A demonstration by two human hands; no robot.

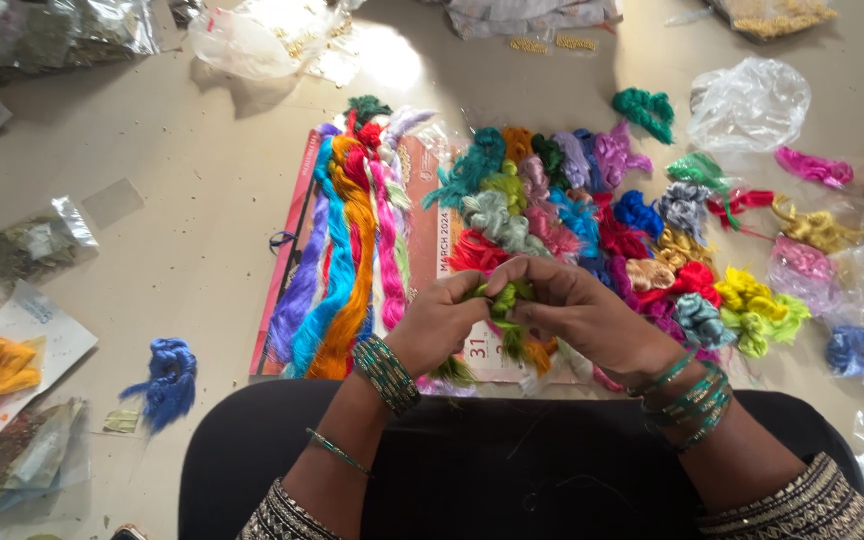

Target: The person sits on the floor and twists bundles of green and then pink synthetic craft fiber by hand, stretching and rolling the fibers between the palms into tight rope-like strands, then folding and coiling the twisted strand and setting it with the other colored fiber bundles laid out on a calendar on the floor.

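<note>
Your left hand [439, 318] and right hand [574, 310] meet over your lap, both pinched on one small green thread bundle [502, 300], held up close so its strands can be worked between the fingertips. The long skeins [344, 250] lie stretched side by side on the calendar [432, 235] on the floor, and the short coloured bundles [652, 255] spread just beyond your hands, each colour apart and within reach.

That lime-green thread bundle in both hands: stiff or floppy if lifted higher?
Likely floppy: the green thread bundle bends and dangles between the left hand and right hand. Probably light, pinched by fingertips only. Its glossy strands may slip or tangle.
</note>
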